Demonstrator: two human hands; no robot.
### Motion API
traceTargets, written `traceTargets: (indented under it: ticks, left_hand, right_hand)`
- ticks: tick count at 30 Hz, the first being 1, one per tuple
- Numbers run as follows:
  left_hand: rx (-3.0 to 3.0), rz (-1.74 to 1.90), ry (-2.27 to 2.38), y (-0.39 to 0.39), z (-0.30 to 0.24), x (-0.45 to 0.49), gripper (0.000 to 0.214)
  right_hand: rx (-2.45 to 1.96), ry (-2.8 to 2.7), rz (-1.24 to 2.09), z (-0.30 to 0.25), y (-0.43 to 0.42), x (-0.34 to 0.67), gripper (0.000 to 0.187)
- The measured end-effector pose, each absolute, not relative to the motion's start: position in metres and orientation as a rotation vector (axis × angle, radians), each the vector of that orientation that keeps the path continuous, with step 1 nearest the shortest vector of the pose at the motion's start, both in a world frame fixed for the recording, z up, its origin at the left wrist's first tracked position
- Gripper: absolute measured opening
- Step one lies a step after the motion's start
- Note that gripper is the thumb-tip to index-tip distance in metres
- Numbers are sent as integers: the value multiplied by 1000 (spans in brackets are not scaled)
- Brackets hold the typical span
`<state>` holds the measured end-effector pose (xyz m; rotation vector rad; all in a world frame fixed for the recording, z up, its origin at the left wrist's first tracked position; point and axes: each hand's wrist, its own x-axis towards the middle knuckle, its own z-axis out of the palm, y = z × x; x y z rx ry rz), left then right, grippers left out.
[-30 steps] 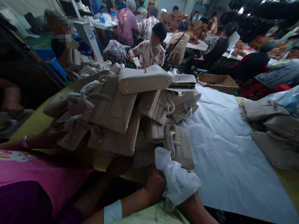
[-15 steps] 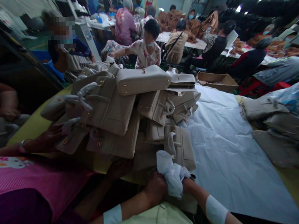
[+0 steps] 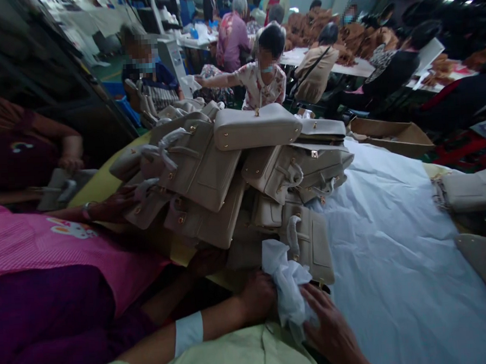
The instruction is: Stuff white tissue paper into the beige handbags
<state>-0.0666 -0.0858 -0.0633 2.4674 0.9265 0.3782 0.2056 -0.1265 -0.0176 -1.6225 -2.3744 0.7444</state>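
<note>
A crowded workshop; beige handbags (image 3: 226, 172) are heaped on a table covered by a white sheet (image 3: 392, 239). At the near edge, the left hand (image 3: 257, 298) is closed around crumpled white tissue paper (image 3: 287, 288), while the right hand (image 3: 332, 329) rests open-fingered against it. The paper looks light, soft and easily torn, best gathered in a loose fistful.
</note>
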Motion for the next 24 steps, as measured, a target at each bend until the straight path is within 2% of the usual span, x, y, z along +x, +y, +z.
traceTargets:
  ticks: [2, 4, 7, 8, 9, 11, 13, 16, 19, 21, 24]
  left_hand:
    - [2391, 572, 924, -87, -56, -80, 24]
    - [2218, 833, 1118, -88, -45, -92, 41]
    - [1886, 931, 1511, -84, -28, -93, 74]
    - [1841, 878, 1526, -83, -23, -88, 75]
    - [1845, 825, 1475, -82, -19, -81, 66]
    - [1923, 768, 1301, -82, -14, -64, 34]
    - [2003, 752, 1165, -84, -14, -49, 22]
    - [2126, 654, 965, -87, -14, -37, 29]
    - [2242, 482, 822, -85, -11, -39, 42]
    - [2245, 430, 839, -84, -8, -41, 54]
    - [2182, 416, 930, -81, -2, -41, 73]
  right_hand:
    - [-1540, -2509, 810, -21, -125, 199, 66]
    - [-1568, -2529, 857, -22, -121, 191, 71]
    - [-1572, -2469, 971, -20, -117, 184, 63]
    - [-1533, -2452, 1000, -20, -116, 183, 56]
    - [-1478, -2444, 1014, -21, -115, 182, 48]
    - [-1365, -2449, 1010, -27, -115, 180, 36]
    - [-1345, -2434, 994, -36, -115, 179, 37]
    - [-1421, -2439, 1082, -40, -111, 182, 43]
    - [-1422, -2503, 1225, -19, -104, 195, 45]
    - [-1504, -2482, 1227, 1, -100, 205, 44]
    - [-1533, -2554, 1192, 14, -99, 209, 54]
